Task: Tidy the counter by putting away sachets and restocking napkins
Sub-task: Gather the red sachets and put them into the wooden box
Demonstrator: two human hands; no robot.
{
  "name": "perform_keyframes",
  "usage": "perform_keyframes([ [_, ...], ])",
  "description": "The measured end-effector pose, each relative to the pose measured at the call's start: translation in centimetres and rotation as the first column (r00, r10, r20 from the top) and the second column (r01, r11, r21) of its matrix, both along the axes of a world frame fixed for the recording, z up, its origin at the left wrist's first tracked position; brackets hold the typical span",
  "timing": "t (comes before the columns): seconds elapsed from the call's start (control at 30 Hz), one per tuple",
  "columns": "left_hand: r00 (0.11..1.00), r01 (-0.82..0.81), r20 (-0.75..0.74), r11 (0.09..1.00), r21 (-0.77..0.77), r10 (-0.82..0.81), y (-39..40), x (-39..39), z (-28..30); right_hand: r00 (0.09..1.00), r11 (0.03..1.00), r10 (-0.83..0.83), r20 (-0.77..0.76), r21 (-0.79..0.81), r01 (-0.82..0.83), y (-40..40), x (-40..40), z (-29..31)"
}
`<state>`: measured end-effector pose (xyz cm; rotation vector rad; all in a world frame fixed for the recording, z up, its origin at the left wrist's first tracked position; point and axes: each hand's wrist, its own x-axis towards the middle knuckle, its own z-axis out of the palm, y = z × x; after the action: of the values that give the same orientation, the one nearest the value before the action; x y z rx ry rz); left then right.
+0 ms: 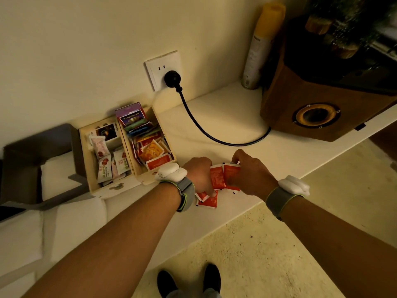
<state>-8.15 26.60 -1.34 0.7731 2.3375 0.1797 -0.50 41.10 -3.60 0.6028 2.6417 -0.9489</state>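
Observation:
Several red sachets point(223, 175) are bunched upright on the white counter point(225, 117) between my two hands. My left hand point(198, 175) grips them from the left and my right hand point(250, 172) from the right. A few more red sachets point(207, 201) lie flat under my left hand near the counter's front edge. To the left stands a two-compartment wooden box point(140, 179) filled with white, orange and red sachets. Folded white napkins point(60, 177) sit in a grey holder point(23, 151) at far left.
A black cable point(206, 130) runs from a wall socket point(165, 69) across the counter to a wooden speaker point(322, 104) at right. A spray can point(260, 46) stands beside the speaker. More white napkins point(71, 226) lie at lower left. The counter's front edge runs just below my hands.

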Motion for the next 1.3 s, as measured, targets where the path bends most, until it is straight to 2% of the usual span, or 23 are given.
perform_keyframes([
  [0.3, 0.988, 0.044, -0.154, 0.997, 0.066, -0.033, -0.1, 1.7, 0.2, 0.999, 0.999, -0.009, -0.035, 0.035, 0.011, -0.7, 0.2, 0.3],
  [0.6, 0.996, 0.050, -0.070, 0.998, 0.044, -0.047, -0.6, 1.8, 0.3, 0.999, 1.000, 0.002, -0.041, 0.017, -0.001, -1.5, 1.0, 0.4],
  [0.97, 0.990, -0.137, 0.004, 0.948, 0.289, 0.142, -3.3, 2.5, -0.3, 0.995, 0.991, -0.017, -0.094, -0.132, 0.005, -1.8, 0.7, 1.7],
  [1.07, 0.973, -0.221, 0.019, 0.906, 0.362, 0.230, -4.8, 2.2, 0.7, 0.992, 0.991, -0.005, -0.125, -0.133, -0.012, -2.2, -0.5, 3.1],
  [1.3, 0.919, -0.359, 0.045, 0.786, 0.504, 0.391, -9.5, -0.7, 6.0, 0.978, 0.966, -0.025, -0.208, -0.258, -0.030, -3.8, -4.2, 6.9],
])
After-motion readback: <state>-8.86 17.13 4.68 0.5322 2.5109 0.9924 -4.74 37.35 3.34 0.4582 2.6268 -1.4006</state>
